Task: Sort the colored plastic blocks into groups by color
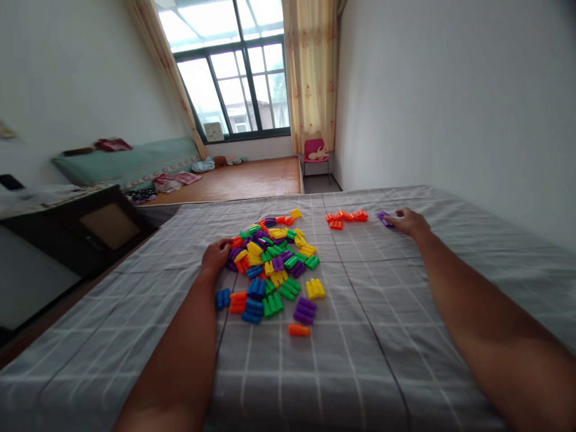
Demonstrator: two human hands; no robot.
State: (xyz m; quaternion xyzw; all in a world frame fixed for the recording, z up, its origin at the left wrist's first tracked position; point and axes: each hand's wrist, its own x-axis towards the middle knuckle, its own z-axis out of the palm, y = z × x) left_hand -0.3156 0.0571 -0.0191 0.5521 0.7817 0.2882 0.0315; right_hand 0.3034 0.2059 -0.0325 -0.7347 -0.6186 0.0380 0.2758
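My right hand [411,223] reaches out at the right, with thumb and fingers closed on a purple plastic building block [384,218] on the sheet. My left hand [216,254] rests at the left edge of a mixed pile of ribbed building blocks in purple, green, yellow, orange and blue. Its fingers are curled together against the pile beside an orange block [237,241]; whether they grip a piece is hidden. Left of the purple block lies a row of orange blocks [346,216]. Nearer to me are a loose purple block [305,311], a yellow block [315,288] and a single orange piece [299,330].
Everything lies on a bed-like surface with a grey checked sheet [351,384]. Beyond it stand a low brown platform bed [256,177] with cloths and a pink chair [315,147] holding a plush toy. A dark cabinet [85,228] is at the left, a wall at the right.
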